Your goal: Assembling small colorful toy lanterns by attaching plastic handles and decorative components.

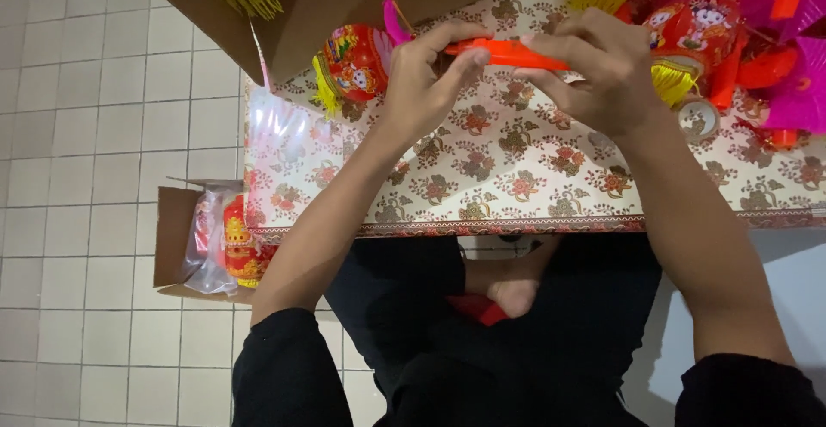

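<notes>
Head view, looking down over the table edge. In the upper middle of the frame we see the left hand [426,83] and the right hand [594,70] closed together on one orange plastic stick [508,52], a slim handle-like piece held level above the table; the left fingers pinch its left end, the right fingers wrap its right end. The stick is clear of the flowered tablecloth [516,169] and joined to nothing that we can see, so we judge the work on this piece to be under way, not finished. A round red lantern with a yellow fringe [353,64] lies just left of the left hand. A heap of finished-looking red and pink lanterns [723,40] fills the upper right corner, with a roll of tape [699,119] at its lower edge. More wrapped lanterns wait in a small cardboard box on the floor [176,238] at the lower left, which suggests a good share of the lot is left. An open carton [344,5] overhangs the table at the upper left. Open room: the cloth below the hands is bare down to the near table edge [516,225], which crosses the middle of the frame; the carton closes in on the left and the heap on the right. Tiled floor [86,134] lies at the left
</notes>
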